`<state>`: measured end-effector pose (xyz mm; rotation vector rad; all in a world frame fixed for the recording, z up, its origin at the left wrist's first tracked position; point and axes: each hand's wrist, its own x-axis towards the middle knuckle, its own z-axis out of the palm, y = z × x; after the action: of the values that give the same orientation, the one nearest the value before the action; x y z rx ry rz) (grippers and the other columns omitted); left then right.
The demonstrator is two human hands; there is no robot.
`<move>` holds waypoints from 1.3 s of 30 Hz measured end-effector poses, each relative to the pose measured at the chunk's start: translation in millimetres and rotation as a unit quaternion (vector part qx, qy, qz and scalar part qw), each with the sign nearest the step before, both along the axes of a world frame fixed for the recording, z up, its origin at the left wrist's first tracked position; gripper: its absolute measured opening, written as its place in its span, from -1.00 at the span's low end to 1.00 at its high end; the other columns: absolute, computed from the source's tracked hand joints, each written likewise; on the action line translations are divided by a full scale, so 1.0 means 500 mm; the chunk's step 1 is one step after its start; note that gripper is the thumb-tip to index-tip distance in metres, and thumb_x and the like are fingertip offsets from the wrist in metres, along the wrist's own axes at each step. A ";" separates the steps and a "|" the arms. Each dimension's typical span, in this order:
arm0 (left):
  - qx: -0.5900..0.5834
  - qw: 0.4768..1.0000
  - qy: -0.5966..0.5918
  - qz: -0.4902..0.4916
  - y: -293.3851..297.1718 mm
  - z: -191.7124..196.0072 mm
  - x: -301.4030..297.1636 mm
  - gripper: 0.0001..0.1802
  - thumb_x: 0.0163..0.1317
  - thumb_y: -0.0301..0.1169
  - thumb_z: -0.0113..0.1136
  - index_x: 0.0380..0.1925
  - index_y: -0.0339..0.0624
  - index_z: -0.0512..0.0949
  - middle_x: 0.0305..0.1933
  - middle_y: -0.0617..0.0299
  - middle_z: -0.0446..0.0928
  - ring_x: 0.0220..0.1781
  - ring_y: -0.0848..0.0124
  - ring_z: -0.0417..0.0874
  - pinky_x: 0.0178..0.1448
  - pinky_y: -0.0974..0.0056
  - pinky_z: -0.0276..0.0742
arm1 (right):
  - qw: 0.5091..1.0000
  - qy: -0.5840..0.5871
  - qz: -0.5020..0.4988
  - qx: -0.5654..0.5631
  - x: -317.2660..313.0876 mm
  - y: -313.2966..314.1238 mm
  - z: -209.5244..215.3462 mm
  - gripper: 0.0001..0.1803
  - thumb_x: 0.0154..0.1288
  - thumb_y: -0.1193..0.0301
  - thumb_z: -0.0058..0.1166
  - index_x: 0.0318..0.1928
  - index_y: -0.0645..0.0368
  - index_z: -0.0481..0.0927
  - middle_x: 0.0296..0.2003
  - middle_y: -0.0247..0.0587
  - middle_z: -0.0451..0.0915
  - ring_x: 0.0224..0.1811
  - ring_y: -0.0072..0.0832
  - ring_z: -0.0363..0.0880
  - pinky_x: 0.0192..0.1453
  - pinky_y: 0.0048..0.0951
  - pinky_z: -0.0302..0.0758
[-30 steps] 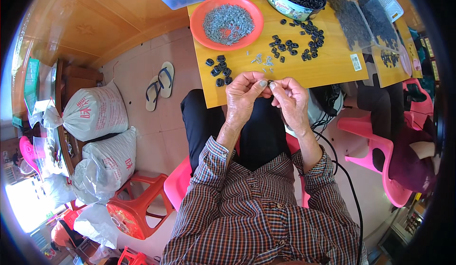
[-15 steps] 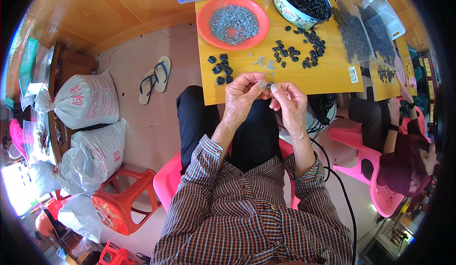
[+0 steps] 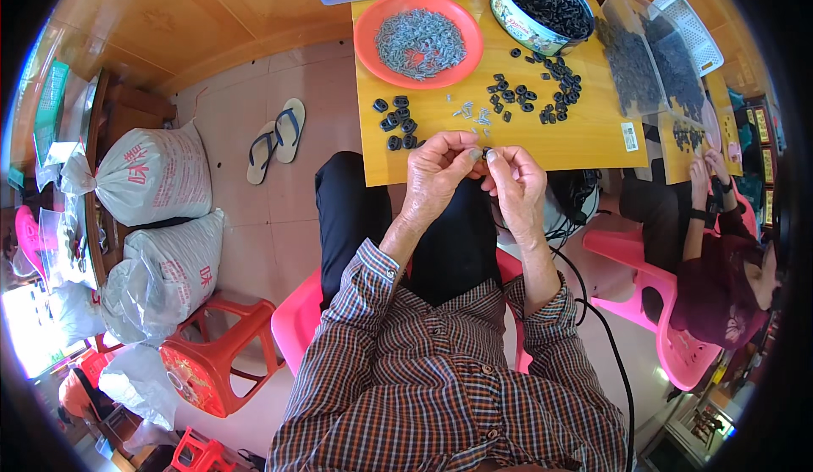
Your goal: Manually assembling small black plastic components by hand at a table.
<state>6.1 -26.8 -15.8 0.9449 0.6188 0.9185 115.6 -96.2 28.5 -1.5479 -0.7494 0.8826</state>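
My left hand (image 3: 438, 170) and my right hand (image 3: 513, 181) meet fingertip to fingertip at the near edge of a yellow wooden table (image 3: 593, 138), pinching a small black ring part (image 3: 486, 154) between them. Just beyond the left hand lies a small group of black ring parts (image 3: 396, 122). A looser scatter of black ring parts (image 3: 542, 95) lies ahead of the right hand. A few small grey metal pieces (image 3: 474, 115) rest on the table between the two groups.
An orange plate (image 3: 368, 36) of grey metal pieces and a round tin (image 3: 512, 11) of black parts stand at the table's far side. Clear trays (image 3: 644, 66) sit to the right. Another person (image 3: 720, 252) sits on a pink chair at right. White sacks (image 3: 152, 180), a red stool (image 3: 212, 370) and sandals (image 3: 275, 138) are left.
The view has shifted slightly, so the table sits lower in the picture. Both hands stay together at the table edge, working the small black part between the fingertips.
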 end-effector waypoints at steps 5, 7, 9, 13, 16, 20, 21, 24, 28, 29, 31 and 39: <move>0.007 1.000 0.012 0.003 -0.001 0.002 0.001 -0.83 0.25 -0.59 0.12 -0.15 -0.36 0.52 -0.36 0.22 0.60 -0.36 0.54 0.64 -0.25 0.43 0.62 | 1.000 -0.011 0.001 0.010 0.000 0.002 -0.006 -0.88 0.31 0.48 0.06 -0.29 0.31 0.51 -0.46 -0.30 0.57 -0.52 -0.68 0.50 -0.46 -0.66 0.46; 0.011 1.000 0.014 0.003 -0.001 0.001 0.001 -0.83 0.25 -0.59 0.12 -0.15 -0.36 0.52 -0.36 0.22 0.60 -0.37 0.54 0.64 -0.25 0.43 0.62 | 1.000 -0.012 0.000 0.017 -0.001 0.002 -0.005 -0.89 0.30 0.50 0.06 -0.28 0.32 0.51 -0.44 -0.29 0.58 -0.50 -0.67 0.52 -0.44 -0.65 0.49; 0.001 1.000 0.011 0.002 -0.001 0.001 0.001 -0.83 0.26 -0.59 0.11 -0.15 -0.36 0.51 -0.36 0.22 0.60 -0.37 0.54 0.64 -0.25 0.43 0.62 | 1.000 -0.009 0.002 0.008 0.000 0.002 -0.005 -0.90 0.30 0.51 0.06 -0.28 0.33 0.51 -0.43 -0.28 0.57 -0.47 -0.65 0.54 -0.40 -0.63 0.53; 0.004 1.000 0.012 -0.004 0.000 0.001 0.000 -0.83 0.26 -0.59 0.11 -0.14 -0.37 0.51 -0.36 0.21 0.60 -0.37 0.53 0.64 -0.25 0.43 0.62 | 1.000 -0.004 0.010 0.014 0.005 0.000 -0.009 -0.89 0.30 0.50 0.06 -0.28 0.33 0.51 -0.45 -0.29 0.57 -0.50 -0.67 0.52 -0.45 -0.65 0.48; 0.004 1.000 -0.006 -0.013 0.002 -0.001 -0.004 -0.82 0.26 -0.59 0.11 -0.13 -0.35 0.52 -0.36 0.15 0.62 -0.37 0.48 0.64 -0.23 0.39 0.62 | 1.000 0.004 0.010 -0.005 0.006 -0.001 -0.009 -0.86 0.32 0.41 0.05 -0.31 0.24 0.51 -0.51 -0.40 0.54 -0.57 -0.76 0.44 -0.51 -0.74 0.34; -0.019 0.999 -0.021 -0.030 0.007 -0.004 -0.008 -0.81 0.26 -0.59 0.10 -0.12 -0.33 0.52 -0.34 0.14 0.61 -0.36 0.47 0.64 -0.22 0.38 0.61 | 1.000 0.019 0.007 -0.001 0.008 -0.001 -0.006 -0.86 0.32 0.40 0.06 -0.31 0.24 0.52 -0.52 -0.40 0.53 -0.60 -0.75 0.43 -0.55 -0.73 0.31; -0.033 0.999 -0.027 -0.033 0.009 -0.006 -0.009 -0.81 0.26 -0.60 0.10 -0.12 -0.33 0.52 -0.33 0.14 0.61 -0.35 0.47 0.64 -0.22 0.38 0.61 | 1.000 0.027 0.006 0.007 0.008 -0.001 -0.004 -0.85 0.32 0.40 0.07 -0.31 0.24 0.52 -0.51 -0.39 0.54 -0.61 -0.74 0.43 -0.56 -0.73 0.31; -0.055 0.997 -0.049 -0.029 0.011 -0.008 -0.011 -0.81 0.26 -0.61 0.09 -0.12 -0.32 0.52 -0.29 0.14 0.60 -0.33 0.47 0.63 -0.23 0.39 0.61 | 0.996 0.090 0.006 0.029 0.012 0.000 -0.011 -0.85 0.31 0.40 0.10 -0.30 0.25 0.53 -0.51 -0.35 0.55 -0.63 -0.72 0.43 -0.59 -0.73 0.31; -0.053 0.996 -0.055 -0.036 0.011 -0.012 -0.010 -0.81 0.26 -0.61 0.09 -0.12 -0.31 0.52 -0.26 0.13 0.60 -0.32 0.47 0.63 -0.23 0.39 0.61 | 0.987 0.158 -0.002 0.036 0.019 0.001 -0.015 -0.86 0.30 0.42 0.11 -0.31 0.26 0.53 -0.50 -0.32 0.56 -0.64 -0.70 0.44 -0.61 -0.71 0.31; -0.051 0.997 -0.054 -0.038 0.011 -0.012 -0.009 -0.81 0.26 -0.61 0.09 -0.12 -0.31 0.52 -0.26 0.13 0.60 -0.33 0.47 0.63 -0.23 0.39 0.61 | 0.987 0.160 0.001 0.028 0.020 0.000 -0.018 -0.85 0.30 0.41 0.10 -0.33 0.25 0.52 -0.51 -0.32 0.55 -0.65 -0.69 0.44 -0.61 -0.72 0.30; -0.048 0.997 -0.053 -0.040 0.010 -0.011 -0.009 -0.81 0.26 -0.61 0.09 -0.12 -0.31 0.52 -0.26 0.13 0.60 -0.33 0.47 0.63 -0.23 0.39 0.61 | 0.987 0.162 0.004 0.022 0.021 -0.001 -0.020 -0.84 0.31 0.40 0.09 -0.35 0.25 0.52 -0.52 -0.32 0.54 -0.65 -0.69 0.43 -0.62 -0.72 0.30; -0.043 0.996 -0.058 -0.043 0.010 -0.014 -0.010 -0.80 0.25 -0.61 0.10 -0.11 -0.32 0.52 -0.28 0.13 0.60 -0.34 0.48 0.63 -0.26 0.40 0.59 | 0.984 0.169 0.051 0.012 0.028 -0.003 -0.023 -0.82 0.32 0.39 0.06 -0.38 0.23 0.50 -0.53 -0.33 0.53 -0.66 -0.72 0.40 -0.62 -0.72 0.27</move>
<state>0.9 -21.5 -22.6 0.8284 0.5107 0.8569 129.6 -97.7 17.1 -1.3012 -0.5929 1.1722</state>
